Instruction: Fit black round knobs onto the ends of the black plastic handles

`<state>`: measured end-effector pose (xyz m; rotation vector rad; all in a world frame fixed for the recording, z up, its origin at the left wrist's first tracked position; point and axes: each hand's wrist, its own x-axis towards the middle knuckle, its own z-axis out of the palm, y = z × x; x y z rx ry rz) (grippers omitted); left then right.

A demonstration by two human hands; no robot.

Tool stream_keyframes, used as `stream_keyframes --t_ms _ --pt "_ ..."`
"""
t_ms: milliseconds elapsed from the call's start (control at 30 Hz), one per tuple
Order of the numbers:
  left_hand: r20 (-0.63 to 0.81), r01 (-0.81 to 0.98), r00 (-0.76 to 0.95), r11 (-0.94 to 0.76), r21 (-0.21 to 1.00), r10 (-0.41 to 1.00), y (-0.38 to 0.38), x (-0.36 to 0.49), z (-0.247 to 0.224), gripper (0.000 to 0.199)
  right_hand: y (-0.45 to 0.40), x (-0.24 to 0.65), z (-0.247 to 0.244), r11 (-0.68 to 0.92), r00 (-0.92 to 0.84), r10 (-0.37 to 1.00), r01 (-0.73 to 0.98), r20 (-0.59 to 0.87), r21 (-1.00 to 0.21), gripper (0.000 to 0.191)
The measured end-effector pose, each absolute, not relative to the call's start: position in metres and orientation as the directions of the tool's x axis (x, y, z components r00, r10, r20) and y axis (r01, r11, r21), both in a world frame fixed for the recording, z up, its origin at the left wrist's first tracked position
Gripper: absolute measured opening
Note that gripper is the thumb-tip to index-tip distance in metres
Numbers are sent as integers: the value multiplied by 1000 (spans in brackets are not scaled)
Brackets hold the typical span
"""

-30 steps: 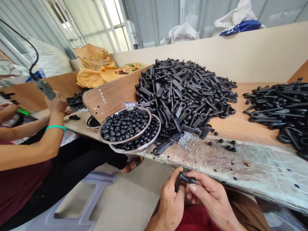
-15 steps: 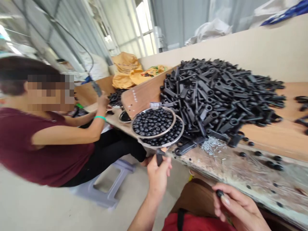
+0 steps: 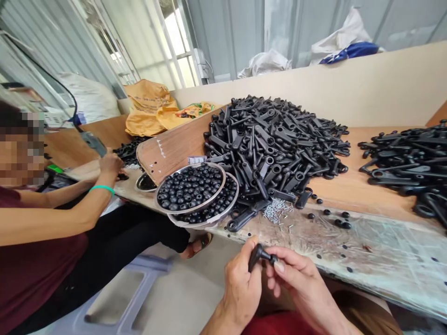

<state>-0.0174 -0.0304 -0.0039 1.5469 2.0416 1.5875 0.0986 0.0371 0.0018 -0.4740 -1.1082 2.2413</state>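
My left hand is closed round a black plastic crank handle, its narrow stem pointing right. My right hand pinches a small black knob between thumb and fingers, against the end of that stem. Whether the knob sits on the stem or only touches it, I cannot tell. Beyond my hands, small metal pins lie in a loose heap on the bench. Two stacked metal bowls of black knobs stand at the bench edge to the left.
A large pile of black crank handles covers the middle of the bench, with another pile at the right. Several loose knobs lie between. On the left a co-worker sits on a plastic stool, holding a power tool.
My hands have come together, bringing the knob to the stem of the crank handle. The view has swung to the right, showing more of the right-hand pile.
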Motion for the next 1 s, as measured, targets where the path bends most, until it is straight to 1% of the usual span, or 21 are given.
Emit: stream_keyframes --t_ms 100,333,500,600,667,733,767,833,933,1000 --pt "489 673 -445 -80 735 751 -29 -17 -3 28 35 100 6 -493 -757 652 -374 -49 -785 26" --pt "486 731 -403 -46 680 776 -29 -12 -5 27 35 104 3 -503 -766 640 -370 -49 -781 22" --pt "526 833 -326 -24 552 785 -29 -13 -10 33 35 109 -3 -550 -763 639 -365 -96 -751 21" --pt "570 873 -302 -19 488 764 -26 -8 -15 31 33 110 -6 -548 -726 678 -395 -115 -737 20" --pt "568 872 -322 3 490 757 -24 -3 -19 30 31 110 -8 -507 -676 728 -421 -112 -752 21" --pt "499 841 -362 45 539 787 -22 2 -22 32 29 110 -11 -453 -616 778 -413 -124 -790 23" --pt "429 809 -382 71 584 819 -22 4 -23 33 28 111 -12 -436 -592 794 -393 -140 -810 24" --pt "235 709 -402 139 691 885 -24 6 -22 33 27 116 -16 -414 -555 812 -335 -177 -846 26" --pt "-46 501 -334 218 838 942 -27 7 -18 27 30 131 -20 -343 -584 794 -204 -167 -917 30" --pt "-167 361 -225 241 901 960 -31 8 -19 27 36 143 -22 -185 -670 736 -61 -97 -981 29"
